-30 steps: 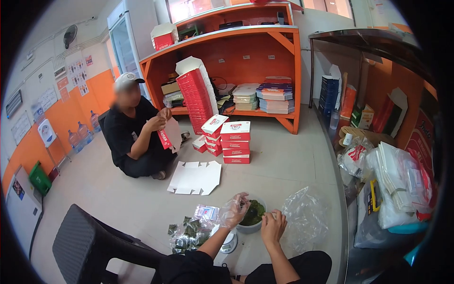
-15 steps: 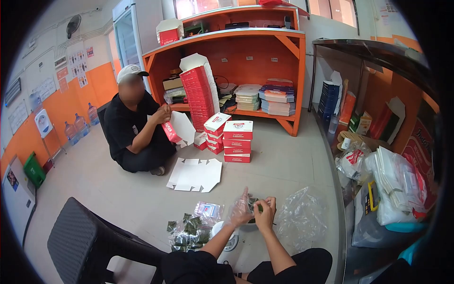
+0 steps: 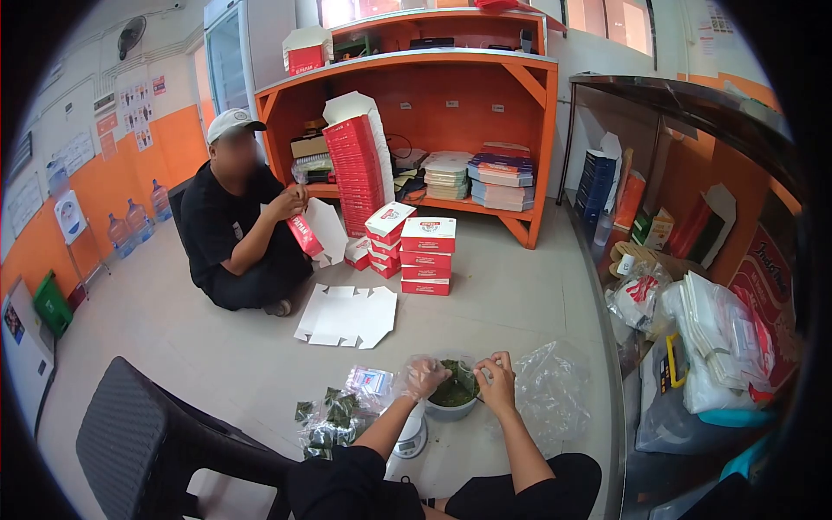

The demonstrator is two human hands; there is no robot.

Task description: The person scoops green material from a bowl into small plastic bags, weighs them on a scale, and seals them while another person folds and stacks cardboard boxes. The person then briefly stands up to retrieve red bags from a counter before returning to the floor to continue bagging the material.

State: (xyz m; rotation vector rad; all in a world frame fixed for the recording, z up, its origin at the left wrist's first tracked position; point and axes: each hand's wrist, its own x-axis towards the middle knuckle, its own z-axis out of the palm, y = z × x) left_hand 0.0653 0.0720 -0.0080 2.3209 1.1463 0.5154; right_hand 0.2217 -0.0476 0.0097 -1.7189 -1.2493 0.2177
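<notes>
A loose clear plastic glove covers my left hand [image 3: 425,379], its bent fingertips over the left side of a round tub [image 3: 451,414]. Chopped green leaves [image 3: 452,393] lie inside the tub. On the other side, my bare right hand [image 3: 497,381] pinches what looks like the edge of a small clear plastic bag [image 3: 466,374] above the rim. Whatever the gloved fingers hold is hidden. A white kitchen scale [image 3: 412,440] sits left of the tub, partly behind my left forearm. Beside it lie several clear packets of green leaves [image 3: 334,420].
A crumpled clear plastic bag [image 3: 548,394] lies right of the tub. A black chair [image 3: 130,425] stands at left. Ahead, a seated person [image 3: 238,217] folds a red box [image 3: 303,234] near stacked red-white boxes [image 3: 427,256] and a flat white carton [image 3: 347,316]. A metal table [image 3: 685,95] runs along the right.
My hands have moved apart, showing the greens in the tub. The left has shifted left and its raised finger has come down. The view has shifted slightly.
</notes>
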